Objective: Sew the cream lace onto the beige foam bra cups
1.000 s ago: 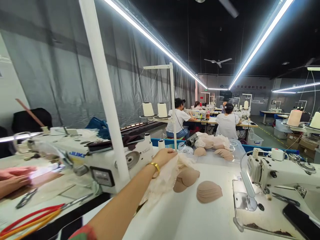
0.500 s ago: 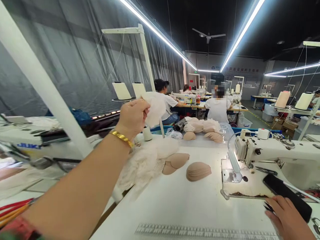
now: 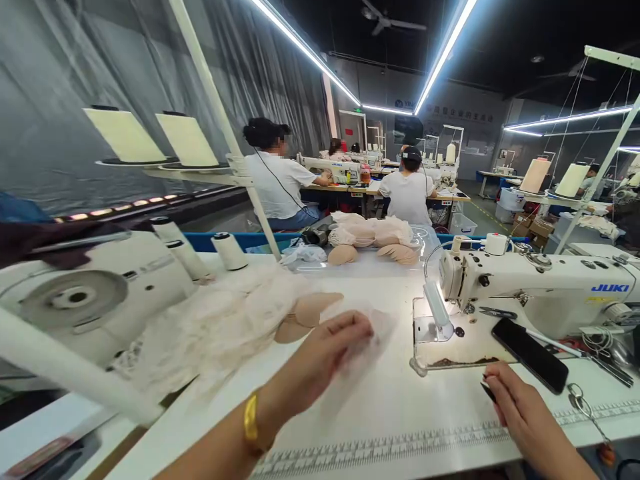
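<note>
Lowered toward the lamplit white sewing machine (image 3: 555, 283): left hand (image 3: 325, 353), grip pinching sheer white fabric (image 3: 384, 328);
right hand (image 3: 517, 405) before it, grip holding a dark pointed tool (image 3: 488, 392).

At six o'clock, the person's left hand (image 3: 333, 350) pinches a sheer cloth (image 3: 384, 325) over the white table (image 3: 405, 397), right of some beige cups (image 3: 314, 309). At four, the right hand (image 3: 517, 400) grips a dark pointed tool (image 3: 489, 392), mostly hidden, near a phone (image 3: 530, 355). A pale fabric heap (image 3: 220, 320) lies at eight; a ruler (image 3: 400, 445) crosses at five. At three stands a sewing machine (image 3: 545, 280), its lamp (image 3: 437, 303) lit. Thread cones (image 3: 184, 139) sit at ten, white-shirted co-workers (image 3: 280, 177) at eleven and two.
</note>
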A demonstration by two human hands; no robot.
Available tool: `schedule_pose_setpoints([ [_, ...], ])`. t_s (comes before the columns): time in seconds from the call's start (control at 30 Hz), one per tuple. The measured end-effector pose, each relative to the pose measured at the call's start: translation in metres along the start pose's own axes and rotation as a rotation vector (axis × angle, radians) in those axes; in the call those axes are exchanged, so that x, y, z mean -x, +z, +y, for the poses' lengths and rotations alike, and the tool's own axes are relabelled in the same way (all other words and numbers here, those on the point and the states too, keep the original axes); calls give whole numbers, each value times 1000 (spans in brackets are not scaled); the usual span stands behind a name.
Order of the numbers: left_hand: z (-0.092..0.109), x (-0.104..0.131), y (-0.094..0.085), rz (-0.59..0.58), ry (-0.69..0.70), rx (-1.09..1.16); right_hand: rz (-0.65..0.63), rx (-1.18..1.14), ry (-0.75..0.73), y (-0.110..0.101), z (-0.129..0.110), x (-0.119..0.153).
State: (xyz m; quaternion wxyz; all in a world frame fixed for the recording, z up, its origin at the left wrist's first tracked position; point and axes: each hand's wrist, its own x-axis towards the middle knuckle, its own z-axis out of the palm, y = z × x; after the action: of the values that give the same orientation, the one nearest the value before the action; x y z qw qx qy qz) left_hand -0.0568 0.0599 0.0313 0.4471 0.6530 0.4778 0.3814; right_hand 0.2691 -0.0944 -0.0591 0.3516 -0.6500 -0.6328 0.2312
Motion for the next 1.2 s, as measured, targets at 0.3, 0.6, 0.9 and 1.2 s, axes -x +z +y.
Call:
schedule_pose_setpoints([
  [0.3,-29,41,72,-505,-206,302,86,396,-529,8,-74,-16],
  [0.6,-12,50,69,-586,-147,313,282,622,-734,29,-65,-36],
  [0.9,-24,49,78,-670,-106,222,165,636,-691,43,-64,-36],
  [1.2,1,13,-80,246,487,-949,142,777,-410,-19,2,-23],
])
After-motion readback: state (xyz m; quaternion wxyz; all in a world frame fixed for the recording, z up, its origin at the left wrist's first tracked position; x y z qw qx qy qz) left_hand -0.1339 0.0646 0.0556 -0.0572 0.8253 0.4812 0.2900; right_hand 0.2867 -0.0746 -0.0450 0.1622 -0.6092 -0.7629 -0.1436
